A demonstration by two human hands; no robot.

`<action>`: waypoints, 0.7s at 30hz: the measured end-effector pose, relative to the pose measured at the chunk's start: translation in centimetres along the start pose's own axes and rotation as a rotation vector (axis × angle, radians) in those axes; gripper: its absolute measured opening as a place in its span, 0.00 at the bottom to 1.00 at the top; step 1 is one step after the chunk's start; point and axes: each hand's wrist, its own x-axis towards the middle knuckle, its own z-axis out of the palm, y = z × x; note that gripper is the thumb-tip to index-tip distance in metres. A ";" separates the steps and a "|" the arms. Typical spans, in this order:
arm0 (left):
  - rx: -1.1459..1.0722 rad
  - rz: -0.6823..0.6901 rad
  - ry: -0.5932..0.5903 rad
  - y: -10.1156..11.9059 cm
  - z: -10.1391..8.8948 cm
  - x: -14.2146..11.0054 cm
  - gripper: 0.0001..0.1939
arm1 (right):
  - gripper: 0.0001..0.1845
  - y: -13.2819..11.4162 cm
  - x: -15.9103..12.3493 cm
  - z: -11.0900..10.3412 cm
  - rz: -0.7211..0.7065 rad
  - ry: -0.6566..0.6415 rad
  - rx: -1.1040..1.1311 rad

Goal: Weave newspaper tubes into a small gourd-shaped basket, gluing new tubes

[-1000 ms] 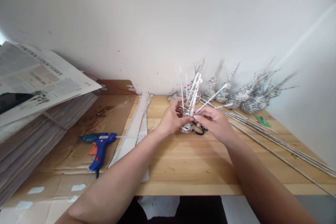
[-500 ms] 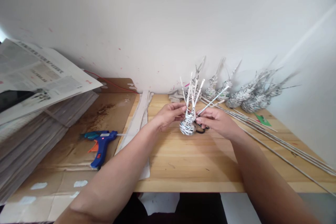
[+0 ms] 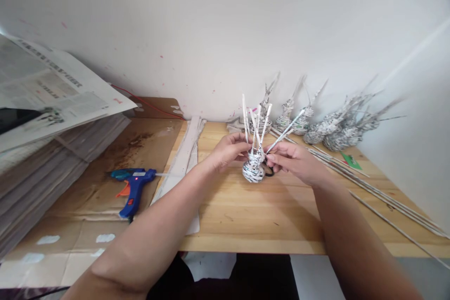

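Note:
A small woven newspaper-tube piece (image 3: 253, 171) with a round body stands on the wooden table (image 3: 267, 215), with several white paper sticks (image 3: 256, 124) rising from its top. My left hand (image 3: 228, 150) pinches the sticks from the left, just above the body. On the right side my right hand (image 3: 293, 160) pinches one stick that slants up to the right. Black scissors (image 3: 270, 171) lie partly hidden behind the piece and under my right hand.
A blue glue gun (image 3: 132, 187) lies on brown cardboard (image 3: 105, 187) at left, beside a newspaper stack (image 3: 45, 126). Folded paper strips (image 3: 184, 161) lie mid-table. Several finished woven pieces (image 3: 333, 131) line the wall. Long paper tubes (image 3: 379, 192) stretch along the right.
My left hand has come off the woven body and now pinches the sticks higher up. The sticks have been gathered closer together. The view has shifted slightly.

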 end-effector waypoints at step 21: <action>-0.035 0.039 0.029 -0.3 0.6 -0.1 0.07 | 0.20 0.1 -0.5 -1.3 -0.091 0.070 -0.138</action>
